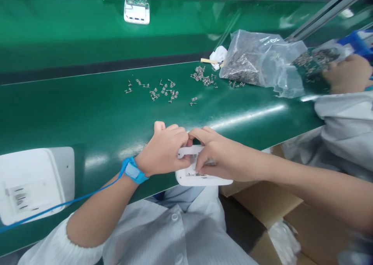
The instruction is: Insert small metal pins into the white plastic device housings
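Note:
At the near edge of the bench, a white plastic housing [204,181] lies under both hands. My left hand [166,148], with a blue strap on its wrist, is closed around the housing's left end. The fingers of my right hand [221,154] are bent in a pinch, thumb and fingertips reaching into the housing; whatever they hold is hidden. Small metal parts show faintly inside the housing by the fingertips. Beyond the hands, several loose metal clips [171,93] lie scattered, with a denser pile of clips [201,74] further right.
A clear plastic bag [247,63] full of metal parts stands at the back right, beside crumpled white paper [218,56]. White housings [32,179] lie at left. A device with a circuit board [136,14] sits at the back. At right is a co-worker's hand [349,74]. Cardboard boxes [265,203] stand below.

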`<state>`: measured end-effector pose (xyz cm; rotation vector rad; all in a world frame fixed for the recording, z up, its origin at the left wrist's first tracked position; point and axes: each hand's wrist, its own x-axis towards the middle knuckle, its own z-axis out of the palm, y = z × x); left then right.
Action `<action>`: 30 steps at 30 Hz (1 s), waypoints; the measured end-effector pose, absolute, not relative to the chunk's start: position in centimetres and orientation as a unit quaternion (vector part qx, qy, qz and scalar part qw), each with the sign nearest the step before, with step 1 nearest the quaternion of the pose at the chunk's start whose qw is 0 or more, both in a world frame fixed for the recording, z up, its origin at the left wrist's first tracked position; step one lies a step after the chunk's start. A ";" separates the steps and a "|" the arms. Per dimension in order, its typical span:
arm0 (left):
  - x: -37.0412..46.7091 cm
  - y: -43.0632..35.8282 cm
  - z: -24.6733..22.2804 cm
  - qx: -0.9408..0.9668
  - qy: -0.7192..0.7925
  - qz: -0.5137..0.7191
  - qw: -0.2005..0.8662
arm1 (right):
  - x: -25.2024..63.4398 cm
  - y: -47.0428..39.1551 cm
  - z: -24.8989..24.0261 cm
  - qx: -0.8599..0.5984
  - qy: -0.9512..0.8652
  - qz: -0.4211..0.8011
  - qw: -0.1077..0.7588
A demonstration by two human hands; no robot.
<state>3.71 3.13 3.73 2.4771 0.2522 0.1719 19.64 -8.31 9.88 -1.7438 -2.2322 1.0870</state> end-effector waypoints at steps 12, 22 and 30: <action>3.7 3.0 3.8 0.942 0.103 0.063 0.314 | 19.4 -8.3 9.9 -0.568 -0.745 0.346 0.051; 3.8 3.0 3.8 0.942 0.099 0.064 0.315 | 19.1 -8.5 9.7 -0.569 -0.749 0.333 0.063; 3.7 3.0 3.6 0.943 0.097 0.069 0.310 | 18.8 -8.9 9.1 -0.587 -0.747 0.301 0.086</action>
